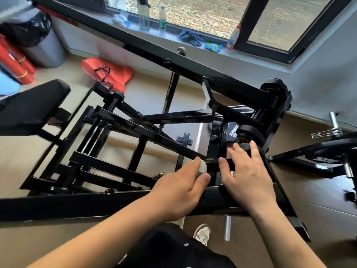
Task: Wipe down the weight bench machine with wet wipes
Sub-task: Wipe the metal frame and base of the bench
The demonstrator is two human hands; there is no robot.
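Note:
The black steel weight bench machine (119,132) fills the middle of the head view, its padded seat (32,107) at the left. My left hand (179,188) rests over the near frame bar (77,206) and pinches a small white wet wipe (202,167) between thumb and forefinger against a short cross bar. My right hand (247,176) lies just right of it, fingers spread and straight, touching the frame near the round pivot hub (249,132). Most of the wipe is hidden under my left fingers.
A windowsill (173,35) at the back holds bottles, blue gloves (190,37) and a wipes pack (212,47). An orange bag (110,72) lies on the floor. A grey bin (46,49) stands at the left. Weight plates on a stand (332,151) sit at the right.

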